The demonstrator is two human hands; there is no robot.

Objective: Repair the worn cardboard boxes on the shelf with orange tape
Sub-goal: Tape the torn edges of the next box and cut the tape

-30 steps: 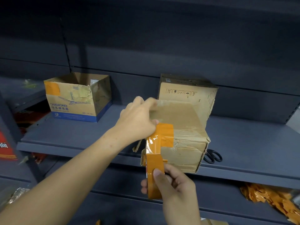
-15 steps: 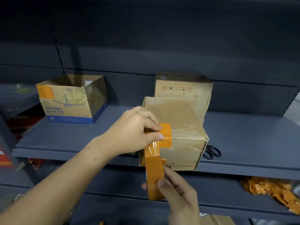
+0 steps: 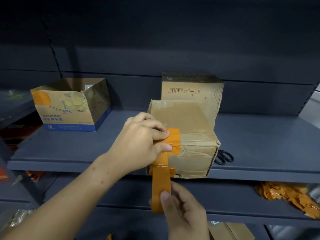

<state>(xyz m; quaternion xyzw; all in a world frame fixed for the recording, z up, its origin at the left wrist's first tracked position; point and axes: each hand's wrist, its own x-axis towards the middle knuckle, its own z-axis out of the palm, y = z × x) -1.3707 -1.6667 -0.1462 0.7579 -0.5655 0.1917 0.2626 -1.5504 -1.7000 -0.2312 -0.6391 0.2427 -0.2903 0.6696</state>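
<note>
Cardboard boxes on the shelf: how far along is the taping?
Done: the open-topped printed box carries an orange patch at its top corner. In hand: the left hand presses orange tape onto the worn brown box at the shelf edge, while the right hand holds the tape roll below, strip uncut. Left: cutting, probably with the black scissors; the tall rear box shows no tape.

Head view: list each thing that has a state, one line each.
front box: worn, orange tape partly applied at its left corner
tape roll: held by right hand
left hand: presses tape onto front box
DIAMOND box: open top
scissors: lying on the shelf
</note>
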